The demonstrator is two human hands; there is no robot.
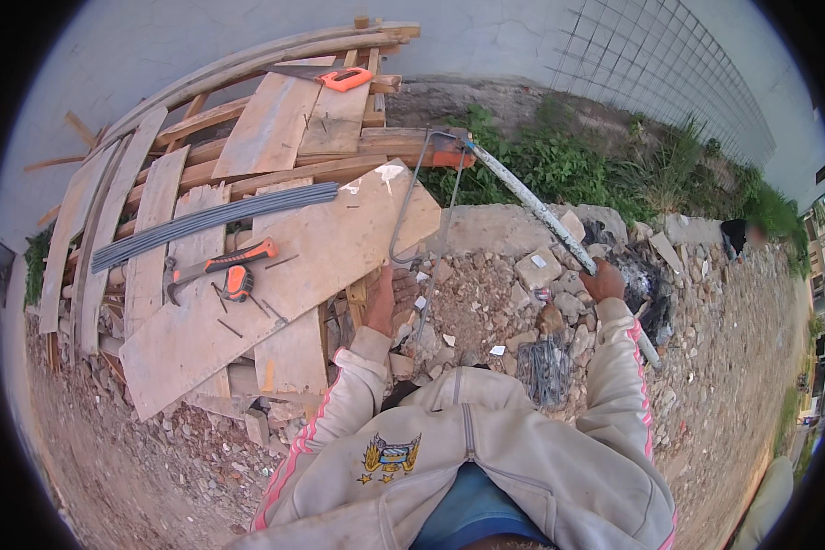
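My right hand (602, 280) is wrapped round a long pipe (532, 206) with worn white paint. The pipe's far end meets a small metal fixture (447, 142) on a wooden beam. A thin steel rod (401, 206), bent into an open rectangular loop, runs from that fixture towards me. My left hand (388, 298) is at the loop's near bent end, its fingers closed around it, partly hidden. Just left of this hand lies a wide plywood board (339, 243). Near my right forearm, a bundle of bent rods (545, 371) rests on the rubble.
On the boards lie a bundle of straight grey rods (215, 225), a claw hammer (220, 264), an orange-black tape measure (238, 282), loose nails (229, 327) and a handsaw (344, 79). Weeds (568, 160) and a wire mesh (660, 64) stand by the wall. Broken stones (538, 266) cover the ground.
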